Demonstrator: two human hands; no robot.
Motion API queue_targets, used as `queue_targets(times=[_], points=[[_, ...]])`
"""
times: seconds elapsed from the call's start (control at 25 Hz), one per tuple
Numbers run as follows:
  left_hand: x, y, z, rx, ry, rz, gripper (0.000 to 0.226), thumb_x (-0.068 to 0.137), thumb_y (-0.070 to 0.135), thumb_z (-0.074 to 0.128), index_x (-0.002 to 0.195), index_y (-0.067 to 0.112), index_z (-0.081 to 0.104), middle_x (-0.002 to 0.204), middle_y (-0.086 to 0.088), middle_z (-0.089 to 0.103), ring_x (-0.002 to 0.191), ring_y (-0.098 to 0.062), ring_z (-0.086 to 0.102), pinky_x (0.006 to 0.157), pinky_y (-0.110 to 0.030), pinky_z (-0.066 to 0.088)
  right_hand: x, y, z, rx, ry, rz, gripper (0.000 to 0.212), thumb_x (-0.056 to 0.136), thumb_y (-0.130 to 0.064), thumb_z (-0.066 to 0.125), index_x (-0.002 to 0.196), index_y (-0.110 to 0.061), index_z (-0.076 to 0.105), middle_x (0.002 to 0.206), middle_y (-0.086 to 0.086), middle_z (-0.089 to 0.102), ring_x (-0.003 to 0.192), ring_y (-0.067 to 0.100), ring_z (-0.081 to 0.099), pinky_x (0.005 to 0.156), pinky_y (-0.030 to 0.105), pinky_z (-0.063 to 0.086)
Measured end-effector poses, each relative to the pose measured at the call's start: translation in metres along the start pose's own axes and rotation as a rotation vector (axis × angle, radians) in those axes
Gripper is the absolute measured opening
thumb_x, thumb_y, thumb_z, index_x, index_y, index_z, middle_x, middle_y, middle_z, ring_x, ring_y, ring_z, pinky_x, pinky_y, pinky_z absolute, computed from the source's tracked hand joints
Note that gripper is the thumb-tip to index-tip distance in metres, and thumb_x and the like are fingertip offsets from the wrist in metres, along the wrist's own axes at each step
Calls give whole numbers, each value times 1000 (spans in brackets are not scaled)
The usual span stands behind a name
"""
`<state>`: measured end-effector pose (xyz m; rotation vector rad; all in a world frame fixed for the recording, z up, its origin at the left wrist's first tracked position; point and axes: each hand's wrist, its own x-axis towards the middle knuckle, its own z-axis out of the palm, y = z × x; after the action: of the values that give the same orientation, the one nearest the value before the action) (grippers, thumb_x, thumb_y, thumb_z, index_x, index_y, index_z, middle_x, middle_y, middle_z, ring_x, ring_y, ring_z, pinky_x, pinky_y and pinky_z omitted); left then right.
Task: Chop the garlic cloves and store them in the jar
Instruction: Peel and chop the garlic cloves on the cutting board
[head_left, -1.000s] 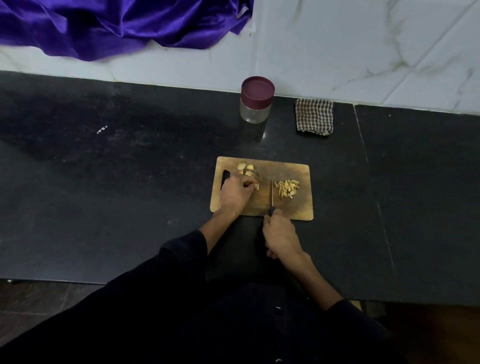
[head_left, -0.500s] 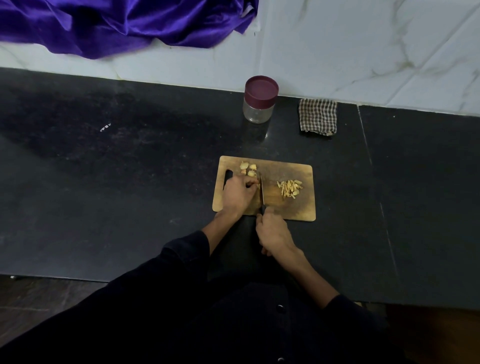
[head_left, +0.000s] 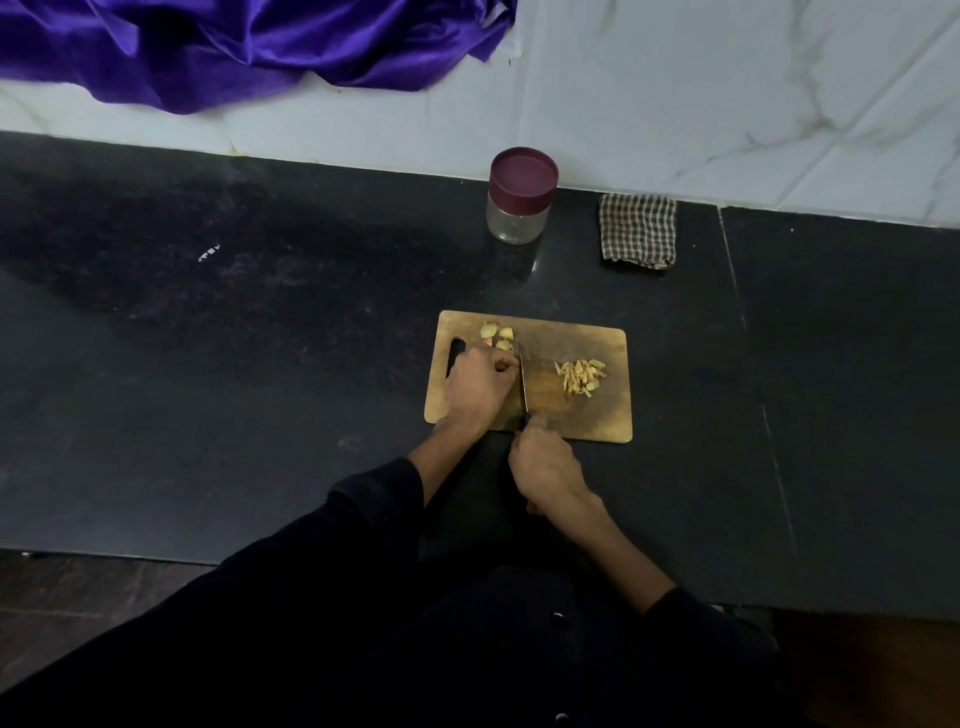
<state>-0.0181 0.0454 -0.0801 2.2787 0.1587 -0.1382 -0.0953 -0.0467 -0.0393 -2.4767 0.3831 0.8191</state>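
Head view, one item per entry, as I read it remotely: wooden chopping board (head_left: 571, 415) on the black counter (head_left: 260, 389), near its front edge; left hand (head_left: 475, 387) resting on the board's left half, fingers curled down onto a garlic clove (head_left: 503, 364) that I can barely make out beneath them; right hand (head_left: 545, 467) wrapped round the handle of a kitchen knife (head_left: 523, 382), blade lying along the board just beside the left fingertips; pile of chopped garlic (head_left: 581, 376) on the board's right half, apart from the blade; a few uncut cloves (head_left: 496, 335) at the board's far left corner; jar (head_left: 519, 200) upright by the wall, well apart from the board, maroon lid on, glass apparently empty; checked cloth (head_left: 638, 231) just to its right; purple fabric (head_left: 249, 47) hanging over the wall tiles. Progress, by my judgement: chopping partly done; remaining cloves to cut, then jar to open, fill and close.
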Motion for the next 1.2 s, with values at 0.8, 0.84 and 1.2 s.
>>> queue_targets(times=[0.8, 0.84, 1.2], points=[[-1, -9, -4, -117, -33, 46, 13, 89, 11, 64, 99, 9, 71, 95, -2, 72, 77, -12, 63, 73, -26, 52, -9, 9, -3, 70, 23, -43, 29, 107, -31, 34, 123, -9, 43, 96, 14, 66, 66, 28, 71, 57, 42, 61], [-1, -9, -4, -131, -29, 36, 9, 88, 10, 64, 96, 9, 68, 93, -1, 70, 79, -12, 63, 72, -27, 53, -8, 8, -1, 56, 13, -59, 29, 107, -30, 34, 124, -9, 43, 97, 14, 66, 69, 28, 71, 60, 43, 61], [-4, -6, -5, -195, 16, -28, 14, 89, 7, 61, 101, 10, 54, 86, -1, 62, 67, -11, 61, 54, -22, 52, -10, 9, -1, 119, -94, -87, 24, 107, -30, 34, 117, -11, 44, 95, 15, 66, 54, 23, 68, 39, 26, 48]])
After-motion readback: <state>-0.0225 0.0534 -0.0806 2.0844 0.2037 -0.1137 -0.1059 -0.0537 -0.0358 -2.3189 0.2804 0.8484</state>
